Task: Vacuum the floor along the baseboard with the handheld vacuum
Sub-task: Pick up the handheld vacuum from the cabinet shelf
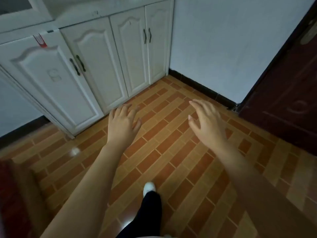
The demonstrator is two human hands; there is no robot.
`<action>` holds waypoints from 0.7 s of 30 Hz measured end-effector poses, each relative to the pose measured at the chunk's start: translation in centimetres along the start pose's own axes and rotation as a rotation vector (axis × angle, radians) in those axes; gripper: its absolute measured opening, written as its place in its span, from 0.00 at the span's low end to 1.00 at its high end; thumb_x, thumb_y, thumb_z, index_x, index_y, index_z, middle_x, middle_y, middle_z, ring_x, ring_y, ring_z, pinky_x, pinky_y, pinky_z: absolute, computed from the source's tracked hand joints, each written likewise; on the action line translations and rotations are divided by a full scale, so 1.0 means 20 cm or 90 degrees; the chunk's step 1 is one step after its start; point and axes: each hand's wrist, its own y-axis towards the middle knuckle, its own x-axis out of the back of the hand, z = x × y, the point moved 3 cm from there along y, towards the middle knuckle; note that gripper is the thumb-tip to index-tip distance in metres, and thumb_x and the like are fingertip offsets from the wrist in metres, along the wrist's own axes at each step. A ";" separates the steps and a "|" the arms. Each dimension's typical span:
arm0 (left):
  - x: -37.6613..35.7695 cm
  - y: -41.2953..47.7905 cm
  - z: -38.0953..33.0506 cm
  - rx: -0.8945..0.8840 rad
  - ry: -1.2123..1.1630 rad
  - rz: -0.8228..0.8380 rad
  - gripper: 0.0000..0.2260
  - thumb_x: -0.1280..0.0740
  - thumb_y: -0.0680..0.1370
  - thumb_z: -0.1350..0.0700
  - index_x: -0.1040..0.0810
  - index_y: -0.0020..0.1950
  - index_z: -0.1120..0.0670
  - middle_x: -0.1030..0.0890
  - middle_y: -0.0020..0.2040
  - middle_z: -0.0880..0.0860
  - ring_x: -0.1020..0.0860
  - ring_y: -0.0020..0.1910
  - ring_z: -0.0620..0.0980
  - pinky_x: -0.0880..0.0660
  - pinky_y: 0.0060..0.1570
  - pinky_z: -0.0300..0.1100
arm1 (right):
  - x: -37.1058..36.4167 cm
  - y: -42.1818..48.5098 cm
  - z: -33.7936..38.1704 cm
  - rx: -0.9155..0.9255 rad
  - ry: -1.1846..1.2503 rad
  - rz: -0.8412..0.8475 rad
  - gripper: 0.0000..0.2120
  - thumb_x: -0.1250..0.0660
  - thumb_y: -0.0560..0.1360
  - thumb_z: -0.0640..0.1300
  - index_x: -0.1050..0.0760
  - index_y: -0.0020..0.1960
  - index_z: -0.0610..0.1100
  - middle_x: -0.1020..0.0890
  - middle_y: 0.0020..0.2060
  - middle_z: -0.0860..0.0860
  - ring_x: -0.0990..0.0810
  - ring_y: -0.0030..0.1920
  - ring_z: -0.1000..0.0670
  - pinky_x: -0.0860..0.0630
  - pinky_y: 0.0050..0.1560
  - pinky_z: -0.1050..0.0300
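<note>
Head view: left hand (pixel 122 122), right hand (pixel 207 122) empty, fingers spread, near the baseboard (pixel 202 90); no vacuum visible, work may stall

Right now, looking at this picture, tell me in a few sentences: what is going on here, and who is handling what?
A person stands on a brick-patterned tile floor, both arms stretched forward. The left hand and the right hand are open, fingers spread, holding nothing. No handheld vacuum is in view. Ahead, a black baseboard runs along the white wall between the white cabinets and a dark door. One white shoe is set forward.
</note>
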 end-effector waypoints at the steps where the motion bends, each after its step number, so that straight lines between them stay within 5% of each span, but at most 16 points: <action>1: -0.02 0.05 0.02 -0.001 -0.007 0.001 0.18 0.37 0.77 0.50 0.27 0.65 0.54 0.24 0.63 0.58 0.28 0.63 0.58 0.34 0.64 0.56 | -0.02 0.05 -0.01 0.003 0.004 -0.005 0.21 0.41 0.78 0.47 0.31 0.69 0.40 0.27 0.66 0.44 0.31 0.67 0.43 0.36 0.65 0.46; 16: -0.37 1.13 0.48 0.040 -0.019 -0.041 0.16 0.36 0.77 0.54 0.25 0.64 0.57 0.23 0.61 0.59 0.27 0.62 0.60 0.35 0.63 0.58 | -0.37 1.17 -0.10 -0.026 0.021 -0.049 0.20 0.39 0.78 0.44 0.32 0.69 0.40 0.26 0.65 0.44 0.31 0.67 0.44 0.32 0.65 0.42; 21: -0.44 1.41 0.58 0.020 -0.039 -0.060 0.15 0.35 0.76 0.56 0.24 0.62 0.59 0.22 0.59 0.61 0.26 0.59 0.62 0.33 0.60 0.59 | -0.49 1.47 -0.12 -0.002 0.022 -0.052 0.25 0.48 0.76 0.51 0.30 0.67 0.39 0.24 0.62 0.43 0.28 0.64 0.42 0.30 0.62 0.42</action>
